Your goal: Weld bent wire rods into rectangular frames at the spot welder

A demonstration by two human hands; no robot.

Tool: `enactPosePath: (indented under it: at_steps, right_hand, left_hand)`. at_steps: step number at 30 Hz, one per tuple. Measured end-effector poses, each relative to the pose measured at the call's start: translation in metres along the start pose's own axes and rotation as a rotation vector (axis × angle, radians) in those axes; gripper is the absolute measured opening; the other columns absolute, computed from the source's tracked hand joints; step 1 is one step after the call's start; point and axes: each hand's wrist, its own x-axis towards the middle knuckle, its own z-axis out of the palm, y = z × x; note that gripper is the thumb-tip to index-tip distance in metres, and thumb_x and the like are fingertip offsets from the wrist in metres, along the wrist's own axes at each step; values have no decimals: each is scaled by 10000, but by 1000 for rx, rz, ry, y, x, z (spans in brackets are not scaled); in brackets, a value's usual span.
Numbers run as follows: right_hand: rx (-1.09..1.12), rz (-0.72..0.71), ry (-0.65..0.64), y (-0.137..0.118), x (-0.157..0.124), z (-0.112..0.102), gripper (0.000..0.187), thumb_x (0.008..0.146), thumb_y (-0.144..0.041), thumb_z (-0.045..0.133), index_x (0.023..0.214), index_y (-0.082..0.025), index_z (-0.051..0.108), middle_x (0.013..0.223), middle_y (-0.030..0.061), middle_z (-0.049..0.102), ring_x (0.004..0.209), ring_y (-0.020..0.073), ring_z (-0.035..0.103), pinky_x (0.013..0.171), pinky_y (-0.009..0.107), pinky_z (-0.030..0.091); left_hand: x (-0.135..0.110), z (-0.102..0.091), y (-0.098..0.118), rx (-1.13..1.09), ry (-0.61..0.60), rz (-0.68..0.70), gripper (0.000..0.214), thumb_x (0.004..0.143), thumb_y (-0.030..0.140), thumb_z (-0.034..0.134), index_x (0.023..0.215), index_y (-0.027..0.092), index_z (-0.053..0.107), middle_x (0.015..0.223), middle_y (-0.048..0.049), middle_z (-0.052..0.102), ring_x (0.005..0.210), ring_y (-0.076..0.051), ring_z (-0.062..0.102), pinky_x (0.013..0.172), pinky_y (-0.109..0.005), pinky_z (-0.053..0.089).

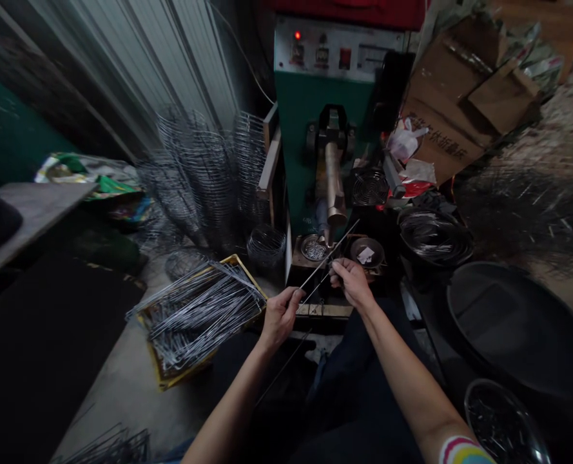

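Observation:
In front of the green spot welding machine (pixel 298 129), my left hand (pixel 281 314) is closed with thumb and fingers pinching a thin straight metal rod (pixel 321 263). The rod slants up and right, its far end just below the machine's welding tip. My right hand (pixel 350 281) is closed too, its fingertips at the upper end of a second thin rod (pixel 317 288) that runs down toward the left hand. What else those fingertips hold is hidden. Behind the rods stands a round dish of small shiny metal pieces (pixel 314 247).
A yellow crate (pixel 158 380) full of metal rods sits on the left. Stacked wire baskets (pixel 199 174) rise behind it. To the right are a dark pan (pixel 366 253), coiled wire (pixel 434 235), a large black round tray (pixel 518 328) and a cardboard box (pixel 441 122).

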Motion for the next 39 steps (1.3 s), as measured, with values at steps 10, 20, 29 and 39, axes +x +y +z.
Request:
enactPosePath:
  at_steps: [10,20,29,39]
  right_hand:
    - [21,-48,-18,-1,8,-2,330,689,-443,776,749,-170,600,613,-27,615,455,68,530,399,161,451]
    - [31,-47,-36,0,14,-3,325,683,-433,790,728,-171,604,616,-28,615,450,62,524,398,156,453]
    - [13,-63,-44,-2,18,-3,303,697,-419,782,728,-168,616,623,-28,606,462,59,520,405,156,448]
    - [1,-55,-38,-5,23,1,313,680,-424,785,726,-166,614,622,-22,606,462,58,513,404,157,432]
  left_hand:
    - [4,3,2,-52,1,-1,300,949,370,463,903,170,682,770,-33,682,679,-160,593,634,-238,428]
    - [5,6,4,-76,22,-3,299,954,357,465,887,160,681,699,-8,621,628,-131,550,609,-217,407]
    - [11,8,2,-64,17,-9,316,952,371,460,890,158,684,663,2,585,586,-121,497,582,-219,384]
    - [16,6,2,-57,23,7,315,950,367,458,889,152,679,650,5,567,585,-120,478,575,-224,370]
